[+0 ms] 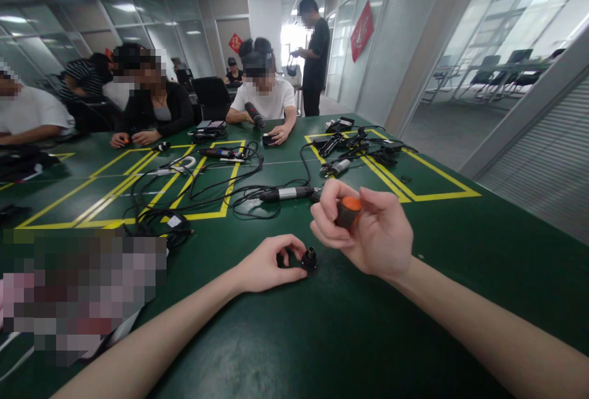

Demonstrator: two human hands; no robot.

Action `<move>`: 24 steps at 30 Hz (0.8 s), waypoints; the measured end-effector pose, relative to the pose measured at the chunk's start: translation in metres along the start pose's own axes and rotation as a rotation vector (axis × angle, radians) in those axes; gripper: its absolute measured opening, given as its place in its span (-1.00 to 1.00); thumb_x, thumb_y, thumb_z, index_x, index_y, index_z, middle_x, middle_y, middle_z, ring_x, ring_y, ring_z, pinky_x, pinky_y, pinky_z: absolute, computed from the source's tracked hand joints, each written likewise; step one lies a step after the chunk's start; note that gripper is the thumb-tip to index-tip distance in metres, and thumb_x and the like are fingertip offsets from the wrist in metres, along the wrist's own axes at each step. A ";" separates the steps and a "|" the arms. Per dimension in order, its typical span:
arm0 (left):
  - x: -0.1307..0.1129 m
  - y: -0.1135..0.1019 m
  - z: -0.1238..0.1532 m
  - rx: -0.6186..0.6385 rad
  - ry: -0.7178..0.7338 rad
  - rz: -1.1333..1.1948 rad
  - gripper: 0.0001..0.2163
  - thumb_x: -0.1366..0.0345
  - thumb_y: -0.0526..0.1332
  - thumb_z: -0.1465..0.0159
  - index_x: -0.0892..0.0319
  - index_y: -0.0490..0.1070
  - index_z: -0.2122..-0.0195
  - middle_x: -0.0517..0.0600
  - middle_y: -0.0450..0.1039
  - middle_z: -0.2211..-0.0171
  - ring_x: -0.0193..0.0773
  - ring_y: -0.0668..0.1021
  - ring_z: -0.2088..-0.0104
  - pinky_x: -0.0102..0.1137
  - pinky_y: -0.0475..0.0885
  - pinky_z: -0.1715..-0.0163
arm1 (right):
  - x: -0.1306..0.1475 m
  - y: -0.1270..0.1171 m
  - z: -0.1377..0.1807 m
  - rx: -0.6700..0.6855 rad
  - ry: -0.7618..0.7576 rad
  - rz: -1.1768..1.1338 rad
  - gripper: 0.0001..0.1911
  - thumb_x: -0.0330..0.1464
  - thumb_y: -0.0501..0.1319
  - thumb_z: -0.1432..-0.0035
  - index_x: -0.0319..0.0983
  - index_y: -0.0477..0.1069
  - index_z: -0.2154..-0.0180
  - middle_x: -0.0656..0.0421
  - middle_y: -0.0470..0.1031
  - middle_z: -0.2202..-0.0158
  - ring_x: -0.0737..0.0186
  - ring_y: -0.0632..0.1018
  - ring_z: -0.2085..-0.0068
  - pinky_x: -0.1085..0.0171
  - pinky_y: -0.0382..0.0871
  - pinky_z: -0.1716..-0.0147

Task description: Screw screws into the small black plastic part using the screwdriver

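My left hand rests on the green table, its thumb and fingers closed around the base of a small round black part. A short brassy metal post sticks up from the middle of this part. To the right and higher, my right hand is raised above the table with its fingers curled round a stubby black-and-orange screwdriver handle. The handle's orange end faces me; no blade can be seen. The screwdriver handle and the black part are apart.
Beyond my hands lies a silver-and-black electric screwdriver with its cable. Tangled black cables and tools lie within yellow tape outlines. A blurred-out item is at the left. Across the table, a person holds a power tool.
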State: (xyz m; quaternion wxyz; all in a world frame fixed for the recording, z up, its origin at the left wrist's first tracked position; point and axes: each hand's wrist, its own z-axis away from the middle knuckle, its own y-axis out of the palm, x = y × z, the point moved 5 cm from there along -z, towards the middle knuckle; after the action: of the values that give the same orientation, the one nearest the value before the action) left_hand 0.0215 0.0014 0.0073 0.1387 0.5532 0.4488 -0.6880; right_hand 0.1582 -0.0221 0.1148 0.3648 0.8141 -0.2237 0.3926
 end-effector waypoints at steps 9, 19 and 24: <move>-0.002 0.000 0.000 -0.006 -0.005 -0.013 -0.71 0.27 0.41 -0.14 0.20 0.52 0.11 0.00 0.56 0.17 -0.32 0.49 0.31 -0.43 0.40 0.31 | 0.003 0.002 -0.001 -0.016 -0.007 0.070 -0.65 -0.20 0.07 -0.31 -0.22 0.30 0.49 0.29 0.17 0.62 0.38 0.10 0.62 0.35 -0.04 0.65; 0.000 0.000 0.000 -0.002 0.013 -0.006 -0.72 0.26 0.41 -0.15 0.20 0.52 0.12 0.00 0.56 0.17 -0.32 0.49 0.31 -0.43 0.39 0.30 | 0.000 0.002 0.003 0.041 -0.020 0.011 -0.79 -0.16 0.12 -0.19 -0.17 0.25 0.33 0.34 0.14 0.60 0.36 0.05 0.59 0.34 -0.08 0.60; -0.001 0.000 0.000 0.008 0.018 -0.006 -0.69 0.28 0.40 -0.16 0.23 0.53 0.08 0.02 0.55 0.16 -0.32 0.49 0.30 -0.43 0.39 0.29 | 0.001 0.002 0.002 0.005 -0.046 0.060 -0.80 -0.21 0.09 -0.24 -0.19 0.29 0.35 0.32 0.20 0.60 0.36 0.10 0.61 0.35 -0.04 0.63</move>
State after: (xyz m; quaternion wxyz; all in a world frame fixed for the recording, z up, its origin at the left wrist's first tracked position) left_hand 0.0216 0.0014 0.0085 0.1302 0.5588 0.4488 -0.6851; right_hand 0.1584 -0.0244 0.1157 0.3458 0.8167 -0.2555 0.3849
